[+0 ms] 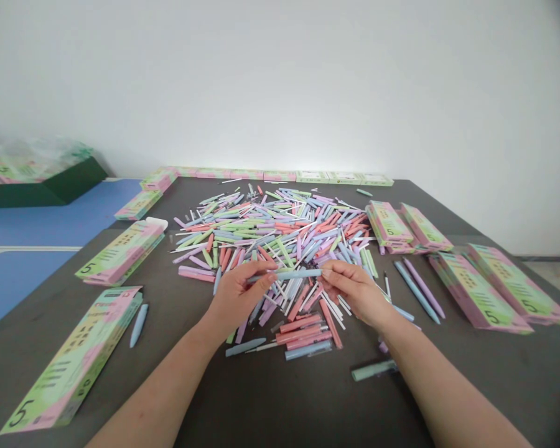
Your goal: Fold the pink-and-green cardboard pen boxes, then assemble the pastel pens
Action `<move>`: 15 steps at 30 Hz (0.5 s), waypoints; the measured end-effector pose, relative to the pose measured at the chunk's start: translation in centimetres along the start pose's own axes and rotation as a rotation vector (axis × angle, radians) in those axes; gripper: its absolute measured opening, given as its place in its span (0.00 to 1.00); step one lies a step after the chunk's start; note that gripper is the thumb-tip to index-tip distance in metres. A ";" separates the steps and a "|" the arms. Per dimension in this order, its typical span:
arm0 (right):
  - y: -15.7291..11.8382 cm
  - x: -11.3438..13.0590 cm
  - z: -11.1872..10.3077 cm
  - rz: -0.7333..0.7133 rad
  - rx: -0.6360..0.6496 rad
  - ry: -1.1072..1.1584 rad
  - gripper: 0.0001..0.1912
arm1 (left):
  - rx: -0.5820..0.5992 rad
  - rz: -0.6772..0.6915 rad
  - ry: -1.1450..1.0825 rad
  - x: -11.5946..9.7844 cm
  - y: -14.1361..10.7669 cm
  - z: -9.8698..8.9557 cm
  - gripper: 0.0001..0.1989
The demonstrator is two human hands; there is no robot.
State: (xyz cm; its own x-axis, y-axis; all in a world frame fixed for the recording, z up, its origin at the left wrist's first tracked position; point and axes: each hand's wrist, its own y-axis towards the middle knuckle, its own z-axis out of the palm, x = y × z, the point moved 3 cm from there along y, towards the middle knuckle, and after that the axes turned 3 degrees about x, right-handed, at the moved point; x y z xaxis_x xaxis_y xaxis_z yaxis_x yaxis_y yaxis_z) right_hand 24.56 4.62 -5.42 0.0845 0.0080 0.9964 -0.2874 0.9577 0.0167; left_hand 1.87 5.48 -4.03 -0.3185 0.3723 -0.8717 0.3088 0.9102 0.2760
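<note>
Left hand (239, 300) pinches one end of a pale blue pen (298, 273); right hand (356, 292) pinches the other, holding it level above a pile of pen parts (266, 227). Fingertip grip at both ends is sound. Boxes (478, 292) lie right of the right hand.

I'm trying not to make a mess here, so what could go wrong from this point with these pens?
The blue pen pinched between your left hand and right hand sits over the pile of pens; if dropped, it might get lost among the mixed colours. Your right hand is also fairly near the loose pens beside the boxes, so a wide movement could knock them.
</note>
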 end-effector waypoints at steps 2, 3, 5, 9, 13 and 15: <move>0.2 0.0 -0.1 0.020 -0.053 0.138 0.11 | 0.054 -0.085 -0.164 0.1 -0.3 0.4 0.16; 0.3 0.0 -0.2 0.028 -0.083 0.208 0.10 | 0.092 -0.102 -0.221 0.1 -0.4 0.7 0.16; 0.4 0.0 -0.1 0.028 -0.131 0.320 0.08 | 0.173 -0.106 -0.291 -0.2 -0.6 1.3 0.15; 0.3 0.0 0.7 0.048 -0.106 0.455 0.11 | 0.282 -0.088 -0.313 -0.9 -0.9 2.4 0.13; 0.2 -0.2 1.2 0.072 0.021 0.611 0.12 | 0.245 -0.148 -0.326 -0.6 -1.0 2.8 0.12; 0.2 -0.2 1.1 0.069 0.026 0.677 0.09 | 0.169 -0.189 -0.388 -0.3 -0.9 2.7 0.13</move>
State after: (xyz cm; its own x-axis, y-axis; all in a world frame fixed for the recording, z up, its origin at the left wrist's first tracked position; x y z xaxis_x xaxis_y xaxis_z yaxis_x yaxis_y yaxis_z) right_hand 23.40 4.48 -5.54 0.6412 0.2550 0.7237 -0.3353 0.9415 -0.0346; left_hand 4.07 4.06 -5.15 -0.0338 0.0784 -0.9964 0.4295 0.9013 0.0563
